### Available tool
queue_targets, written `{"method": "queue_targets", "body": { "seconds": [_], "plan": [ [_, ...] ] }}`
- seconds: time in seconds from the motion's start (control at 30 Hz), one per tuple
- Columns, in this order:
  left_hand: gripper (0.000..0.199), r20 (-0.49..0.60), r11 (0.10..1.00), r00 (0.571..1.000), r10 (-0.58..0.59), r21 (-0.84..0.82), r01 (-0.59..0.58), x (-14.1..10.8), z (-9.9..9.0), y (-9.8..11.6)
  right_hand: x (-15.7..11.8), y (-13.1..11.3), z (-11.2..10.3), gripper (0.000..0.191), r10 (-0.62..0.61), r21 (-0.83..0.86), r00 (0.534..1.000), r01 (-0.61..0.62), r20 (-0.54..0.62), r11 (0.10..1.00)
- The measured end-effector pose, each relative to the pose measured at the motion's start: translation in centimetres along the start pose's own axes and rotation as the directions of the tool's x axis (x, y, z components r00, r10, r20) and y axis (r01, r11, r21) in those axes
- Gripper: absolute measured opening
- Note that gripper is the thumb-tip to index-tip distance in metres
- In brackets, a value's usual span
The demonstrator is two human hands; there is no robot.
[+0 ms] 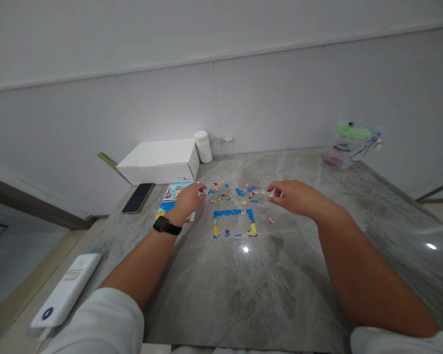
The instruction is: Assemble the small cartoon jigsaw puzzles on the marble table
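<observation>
A partly assembled jigsaw [253, 215] lies on the grey table, its blue and yellow frame surrounding a bare middle. Loose coloured pieces [240, 191] are scattered just behind it, and one pink piece [270, 220] sits to its right. My left hand [190, 198], with a black watch on the wrist, hovers over the picture cards [173, 191], fingers curved and slightly apart, nothing visible in them. At the right end of the loose pieces is my right hand [293, 195], thumb and forefinger apart; a small pale piece shows near the fingertips, apparently not gripped.
On the marbled table [243, 295], a white box [158, 160], a white bottle [203, 147] and clear containers [228, 147] stand at the back. A phone [138, 197] lies left, a white device [67, 290] nearer me. A plastic bag [350, 145] sits back right.
</observation>
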State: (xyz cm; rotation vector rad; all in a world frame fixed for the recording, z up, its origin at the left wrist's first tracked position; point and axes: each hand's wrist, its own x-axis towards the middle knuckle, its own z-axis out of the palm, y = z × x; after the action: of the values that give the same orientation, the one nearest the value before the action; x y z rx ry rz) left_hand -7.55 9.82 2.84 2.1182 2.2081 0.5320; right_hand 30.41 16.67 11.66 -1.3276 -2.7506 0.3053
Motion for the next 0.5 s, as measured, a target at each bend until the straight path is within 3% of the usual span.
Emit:
{"method": "queue_targets", "body": {
  "seconds": [0.23, 0.5],
  "plan": [
    [0.027, 0.144, 0.996, 0.986, -0.085, 0.042, 0.079, 3.8, 1.7, 0.2, 0.3, -0.3, -0.2, 0.027, -0.017, 0.023, 0.999, 0.018, -0.047, 1.0],
    [0.023, 0.159, 0.994, 0.981, -0.109, 0.046, 0.103, 4.5, 2.5, -1.3, 0.5, -0.6, -0.1, 0.025, -0.016, 0.023, 0.998, 0.017, -0.054, 1.0]
  ]
}}
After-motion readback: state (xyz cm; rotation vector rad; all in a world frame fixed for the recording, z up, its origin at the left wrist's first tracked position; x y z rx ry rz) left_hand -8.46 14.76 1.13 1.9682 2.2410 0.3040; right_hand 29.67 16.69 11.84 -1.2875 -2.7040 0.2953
